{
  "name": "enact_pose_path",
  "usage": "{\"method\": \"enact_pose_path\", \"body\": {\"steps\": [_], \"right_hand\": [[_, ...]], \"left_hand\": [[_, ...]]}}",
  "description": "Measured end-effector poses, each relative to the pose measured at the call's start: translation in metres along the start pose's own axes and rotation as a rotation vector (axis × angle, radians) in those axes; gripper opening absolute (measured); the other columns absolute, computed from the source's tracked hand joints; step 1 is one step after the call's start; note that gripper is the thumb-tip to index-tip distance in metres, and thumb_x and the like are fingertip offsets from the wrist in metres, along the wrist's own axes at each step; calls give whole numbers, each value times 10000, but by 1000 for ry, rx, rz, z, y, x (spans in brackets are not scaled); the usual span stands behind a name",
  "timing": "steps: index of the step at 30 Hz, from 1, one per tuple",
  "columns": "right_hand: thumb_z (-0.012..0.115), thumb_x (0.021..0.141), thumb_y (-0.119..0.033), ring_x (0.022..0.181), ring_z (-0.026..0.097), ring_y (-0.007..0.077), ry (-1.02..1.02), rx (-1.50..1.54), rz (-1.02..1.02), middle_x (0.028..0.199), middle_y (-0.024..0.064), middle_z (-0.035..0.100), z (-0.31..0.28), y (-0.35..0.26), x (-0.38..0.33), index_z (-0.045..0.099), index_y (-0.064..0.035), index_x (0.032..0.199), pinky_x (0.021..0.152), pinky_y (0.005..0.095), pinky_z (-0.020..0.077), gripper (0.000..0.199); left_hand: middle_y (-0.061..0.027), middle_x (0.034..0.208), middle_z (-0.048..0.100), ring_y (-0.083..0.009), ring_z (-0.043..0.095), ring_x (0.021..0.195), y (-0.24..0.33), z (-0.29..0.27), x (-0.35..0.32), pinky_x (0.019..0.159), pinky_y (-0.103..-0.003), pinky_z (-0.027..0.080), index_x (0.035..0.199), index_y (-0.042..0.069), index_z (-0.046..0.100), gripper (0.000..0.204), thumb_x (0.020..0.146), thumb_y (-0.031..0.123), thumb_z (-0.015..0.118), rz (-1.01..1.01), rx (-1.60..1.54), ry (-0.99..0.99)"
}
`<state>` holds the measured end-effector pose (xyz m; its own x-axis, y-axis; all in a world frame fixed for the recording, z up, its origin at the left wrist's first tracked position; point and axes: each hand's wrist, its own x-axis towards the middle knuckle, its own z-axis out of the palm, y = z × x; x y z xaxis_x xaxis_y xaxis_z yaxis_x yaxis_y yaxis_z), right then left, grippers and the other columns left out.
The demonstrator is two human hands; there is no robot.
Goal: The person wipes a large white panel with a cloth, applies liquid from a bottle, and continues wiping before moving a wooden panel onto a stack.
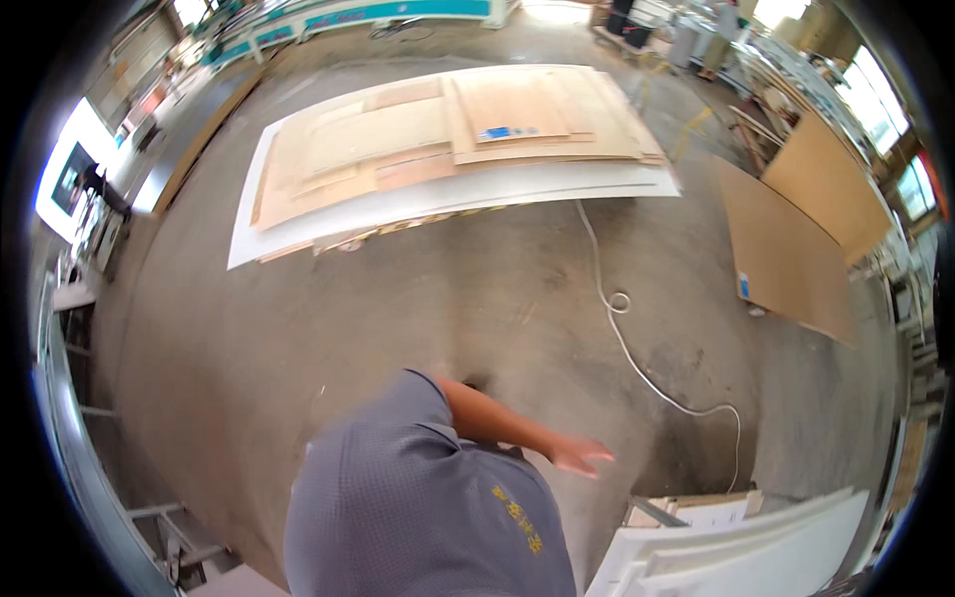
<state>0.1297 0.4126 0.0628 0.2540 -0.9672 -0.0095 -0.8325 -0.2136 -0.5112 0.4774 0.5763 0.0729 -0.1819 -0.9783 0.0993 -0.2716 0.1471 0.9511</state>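
My left arm comes out of the grey short sleeve of my shirt (398,507) and reaches across toward the right. At its end my left hand (582,456) hangs over the concrete floor, slightly smeared by motion, its fingers stretched out with nothing held. Nearest to it is a stack of white panels (736,552) at the lower right, apart from the hand. Beyond the hand a pale cable (652,383) winds over the floor with one small loop. Nothing of my right hand shows.
Ahead lies a low stack of wooden boards (398,134) on a larger white sheet (517,186). Brown boards (786,244) lean at the right. A metal frame (75,458) runs along the left edge. A white and teal machine (398,14) stands at the back.
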Motion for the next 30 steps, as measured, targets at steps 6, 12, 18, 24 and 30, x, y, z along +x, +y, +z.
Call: {"method": "enact_pose_path", "body": {"steps": [6,12,18,24,30], "right_hand": [[436,1049,-554,1499,386,374,-578,982,1005,1639,169,387,144,-59,-54,354,-113,1594,1159,587,368,706],[415,1056,-585,1496,400,359,-737,1340,1401,1632,160,405,221,-81,-17,308,-117,1623,1193,555,354,743],[348,1044,-600,1456,454,351,-717,584,968,1613,170,430,315,-286,127,282,-66,1613,1143,462,419,783],[413,1065,-566,1218,633,273,-1006,507,677,1409,185,619,606,-540,229,418,-44,1533,1025,397,511,701],[425,1108,-449,1158,660,224,-1562,425,19,1333,133,675,662,-831,162,561,-41,1414,998,360,506,528]], "left_hand": [[-224,1348,657,-393,617,1256,-86,-149,-201,1062,-452,489,1434,21,548,645,995,485,635,-758,-5,264],[-212,1366,651,-371,621,1266,-132,-293,-271,1078,-440,487,1472,16,498,681,978,455,668,-836,-159,730],[-232,1403,627,-335,590,1317,-227,-470,-321,1091,-419,476,1534,-3,419,764,960,414,704,-958,-337,1073],[-212,1391,637,-290,575,1323,-366,-715,-351,1112,-404,439,1540,-51,393,790,959,384,703,-1001,-499,1430],[-301,1421,585,-391,550,1358,-566,-874,-389,1115,-436,444,1505,-119,376,881,916,445,710,-960,-451,1664]]}}
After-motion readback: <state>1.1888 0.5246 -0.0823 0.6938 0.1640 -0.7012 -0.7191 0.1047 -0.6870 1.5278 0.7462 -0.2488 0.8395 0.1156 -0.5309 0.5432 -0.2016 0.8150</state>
